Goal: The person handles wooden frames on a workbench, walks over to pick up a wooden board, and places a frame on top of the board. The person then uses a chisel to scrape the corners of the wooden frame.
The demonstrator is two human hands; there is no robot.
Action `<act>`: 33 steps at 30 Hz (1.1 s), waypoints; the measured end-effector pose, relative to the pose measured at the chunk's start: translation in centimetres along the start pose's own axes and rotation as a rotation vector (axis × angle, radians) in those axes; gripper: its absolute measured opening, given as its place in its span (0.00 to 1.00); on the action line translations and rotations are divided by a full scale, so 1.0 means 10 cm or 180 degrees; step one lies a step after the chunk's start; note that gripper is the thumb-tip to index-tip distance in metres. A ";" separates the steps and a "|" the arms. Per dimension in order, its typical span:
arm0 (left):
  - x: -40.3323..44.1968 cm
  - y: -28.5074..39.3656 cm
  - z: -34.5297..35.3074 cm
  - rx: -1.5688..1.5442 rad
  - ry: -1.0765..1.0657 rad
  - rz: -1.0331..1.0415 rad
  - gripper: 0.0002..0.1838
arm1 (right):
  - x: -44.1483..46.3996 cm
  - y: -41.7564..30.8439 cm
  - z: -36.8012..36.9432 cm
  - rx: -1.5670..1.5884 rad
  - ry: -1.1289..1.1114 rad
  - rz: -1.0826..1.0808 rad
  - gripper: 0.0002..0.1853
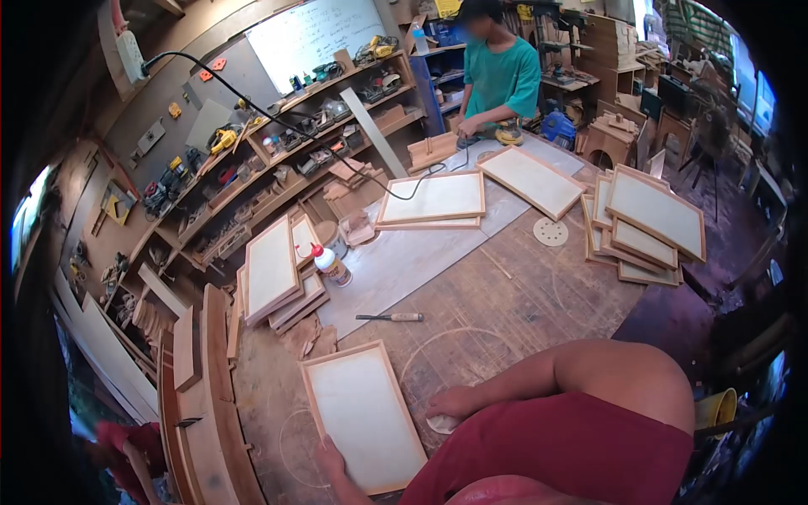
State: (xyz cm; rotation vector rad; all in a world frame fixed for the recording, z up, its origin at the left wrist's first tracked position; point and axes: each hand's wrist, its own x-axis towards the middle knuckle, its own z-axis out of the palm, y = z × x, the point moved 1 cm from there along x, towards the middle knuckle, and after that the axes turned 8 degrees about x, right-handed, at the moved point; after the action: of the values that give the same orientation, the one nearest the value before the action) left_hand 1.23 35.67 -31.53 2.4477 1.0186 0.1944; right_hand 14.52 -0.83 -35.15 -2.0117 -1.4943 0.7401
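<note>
A wood-framed panel with a pale face (364,414) lies on the worn wooden table (522,290) close to my body. My left hand (330,460) is at the panel's lower left edge, fingers resting against the frame. To the right of the panel, my right hand (454,402) is closed over a round whitish pad (440,424) on the tabletop. A chisel with a wooden handle (406,317) lies beyond the panel. Farther left stands a white glue bottle with a red cap (332,265).
Framed panels are stacked at the left (271,269) and right (656,210); others (433,199) lie at the back. A perforated sanding disc (550,232) lies near them. A person in a green shirt (502,76) works across the table with a sander (508,132).
</note>
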 end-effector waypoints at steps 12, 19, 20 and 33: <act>-0.30 0.53 -0.53 0.0119 0.0143 0.0522 0.25 | -0.85 0.29 -0.35 0.2054 0.1681 0.1719 0.23; -0.77 1.92 -0.82 0.0025 -0.0131 0.1548 0.26 | -2.09 1.33 -0.64 0.6143 0.3046 0.0103 0.20; -0.85 2.13 -0.84 0.0281 -0.0086 0.1517 0.26 | -2.18 1.29 -0.75 0.5989 0.3366 0.0189 0.19; -1.37 3.79 -0.10 0.1124 -0.0072 0.2733 0.26 | -2.97 1.49 -1.20 0.6069 0.3172 -0.0697 0.39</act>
State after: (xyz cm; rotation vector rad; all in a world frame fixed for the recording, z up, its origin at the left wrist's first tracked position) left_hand 15.12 3.40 -11.75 3.0552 -0.0861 0.2750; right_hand 25.76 -34.21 -33.38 -0.4231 -0.0142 0.4729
